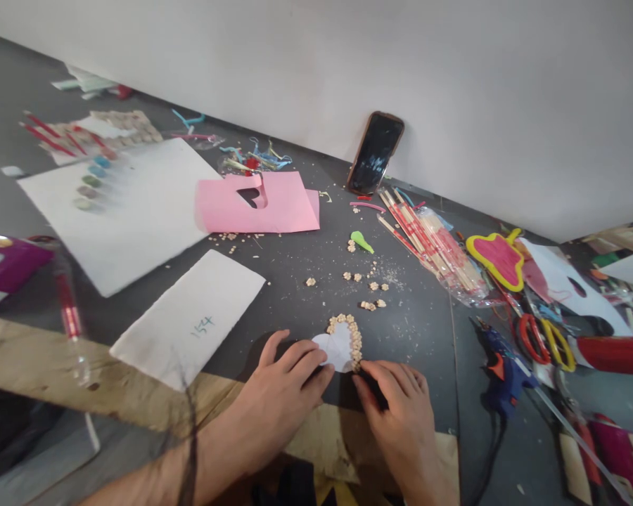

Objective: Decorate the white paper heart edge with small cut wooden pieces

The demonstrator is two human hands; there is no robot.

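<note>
As the left hand (282, 383) holds the white paper heart (337, 348) by its left edge, the right hand (401, 414) pinches its tan-studded right rim (354, 344).

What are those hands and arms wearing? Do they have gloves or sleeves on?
No gloves! The left grip and right grip are bare hands, with no rings or watches that I can see. The left forearm is bare too, with no sleeve showing.

A plain white wall (380, 63) rises behind the dark grey work surface (416, 365)
</note>
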